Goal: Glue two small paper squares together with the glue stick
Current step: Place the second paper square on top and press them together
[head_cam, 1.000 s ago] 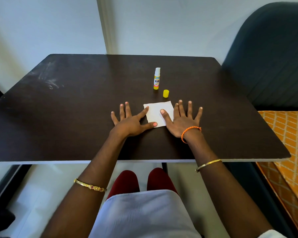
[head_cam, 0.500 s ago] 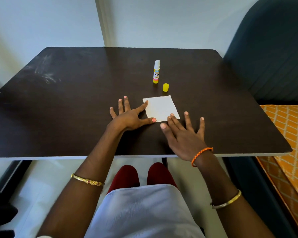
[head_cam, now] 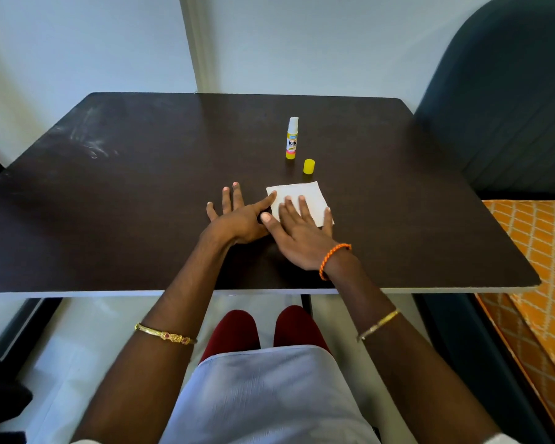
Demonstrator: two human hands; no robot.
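A white paper square [head_cam: 305, 195] lies flat on the dark table [head_cam: 141, 187]; only one sheet shows, and I cannot tell if another lies under it. My right hand [head_cam: 302, 232] rests flat with its fingers spread over the paper's near half. My left hand [head_cam: 237, 216] lies flat just left of it, the index fingertip touching the paper's left edge. An uncapped glue stick [head_cam: 292, 139] stands upright beyond the paper. Its yellow cap [head_cam: 309, 166] stands beside it, between stick and paper.
A dark padded chair back [head_cam: 507, 107] rises at the right of the table. An orange patterned cushion [head_cam: 539, 267] lies by the table's right edge. A white wall runs behind the table. My knees show below the near edge.
My right hand drew back toward the near edge, then slid forward onto the paper and now covers its near half. My left hand stays at the paper's left edge.
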